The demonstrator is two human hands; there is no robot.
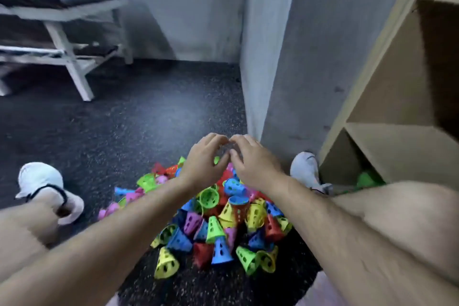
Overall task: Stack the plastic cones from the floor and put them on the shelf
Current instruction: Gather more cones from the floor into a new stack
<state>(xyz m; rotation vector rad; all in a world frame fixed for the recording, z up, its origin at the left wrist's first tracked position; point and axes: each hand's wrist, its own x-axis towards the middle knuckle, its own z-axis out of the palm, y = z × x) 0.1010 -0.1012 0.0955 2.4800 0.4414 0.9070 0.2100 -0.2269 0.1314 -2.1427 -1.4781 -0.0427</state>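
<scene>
A heap of small perforated plastic cones (218, 226) in yellow, green, blue, red, purple and pink lies on the dark speckled floor between my legs. My left hand (202, 161) and my right hand (253, 161) hover side by side over the far edge of the heap. Their fingers are loosely curved and the fingertips nearly meet. I see no cone held in either hand. The wooden shelf (402, 136) stands at the right, with its low compartments open toward me. Something green (366, 180) sits in the bottom compartment.
My shoes rest on the floor at the left (42, 181) and right (305, 169) of the heap. A grey concrete pillar (280, 57) rises just behind the cones beside the shelf. A padded treatment bench (62, 7) stands at the far left under a window.
</scene>
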